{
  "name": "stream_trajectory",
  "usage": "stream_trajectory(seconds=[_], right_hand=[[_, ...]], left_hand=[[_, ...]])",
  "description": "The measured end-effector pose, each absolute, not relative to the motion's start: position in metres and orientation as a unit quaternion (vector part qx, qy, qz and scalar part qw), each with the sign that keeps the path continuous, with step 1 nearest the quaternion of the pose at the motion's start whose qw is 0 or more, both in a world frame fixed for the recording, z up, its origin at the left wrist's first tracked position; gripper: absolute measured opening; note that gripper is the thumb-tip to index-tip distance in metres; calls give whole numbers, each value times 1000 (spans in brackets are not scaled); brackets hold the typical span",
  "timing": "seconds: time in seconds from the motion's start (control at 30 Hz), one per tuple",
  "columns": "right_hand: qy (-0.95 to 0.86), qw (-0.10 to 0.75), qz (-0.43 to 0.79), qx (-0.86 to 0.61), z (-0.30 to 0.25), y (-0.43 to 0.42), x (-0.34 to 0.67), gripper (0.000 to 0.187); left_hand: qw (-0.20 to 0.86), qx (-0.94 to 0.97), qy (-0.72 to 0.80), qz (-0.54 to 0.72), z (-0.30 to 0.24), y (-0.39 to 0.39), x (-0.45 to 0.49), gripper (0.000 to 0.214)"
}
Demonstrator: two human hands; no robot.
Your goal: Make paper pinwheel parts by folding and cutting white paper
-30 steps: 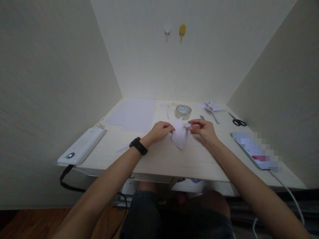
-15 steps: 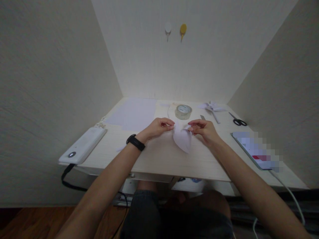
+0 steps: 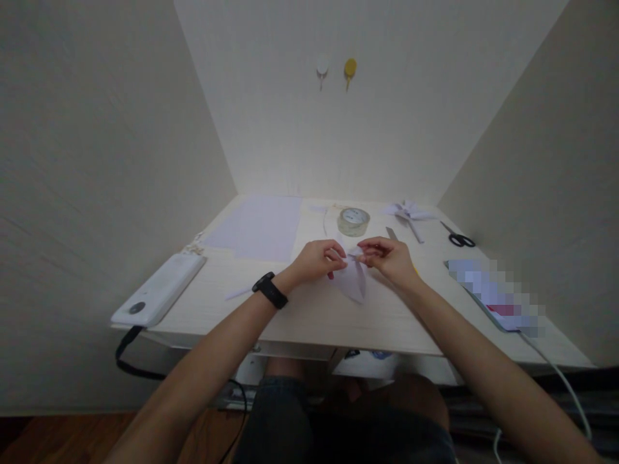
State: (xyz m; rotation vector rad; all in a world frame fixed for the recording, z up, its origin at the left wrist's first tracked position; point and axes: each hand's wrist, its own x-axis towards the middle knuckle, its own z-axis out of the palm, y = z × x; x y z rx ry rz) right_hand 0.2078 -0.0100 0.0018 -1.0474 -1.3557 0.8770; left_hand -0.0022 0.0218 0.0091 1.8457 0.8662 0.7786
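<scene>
Pale walls box in a light wooden table point(image 3: 314, 309), lit brightest at the back. At its middle the person's left hand point(image 3: 316, 259) and right hand point(image 3: 389, 258) meet. Each hand's fingertips are clamped on the top edge of a small white paper point(image 3: 353, 280), which curls down from the pinch toward six o'clock, just over the tabletop.

To my eye this pinch goes best with both sets of fingertips close together at the one spot. The pressure should be light, and the loose flap kept low so it neither tears nor springs open.

Counting out from the hands:
- one tape roll point(image 3: 353, 221) at twelve o'clock
- one folded shape point(image 3: 409, 211) at one o'clock
- one scissors point(image 3: 457, 237) at two o'clock
- one flat sheet point(image 3: 261, 225) at ten o'clock
- one white device point(image 3: 159, 289) at eight o'clock
- one wristband point(image 3: 269, 290) on the left arm
- two hooks point(image 3: 322, 66) on the far wall
</scene>
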Motion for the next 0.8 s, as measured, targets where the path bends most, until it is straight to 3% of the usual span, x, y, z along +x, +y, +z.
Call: stream_trajectory(seconds=[0.23,0.5,0.8], right_hand=[[-600,587,311,-447,3,-13,202,26],[-546,580,402,-451,12,-16,199,40],[-531,554,435,-471,21,-20,200,42]], left_hand=[[374,751,387,383,5,15,6,8],[420,703,401,411,9,12,11,7],[508,642,405,407,12,7,16,8]])
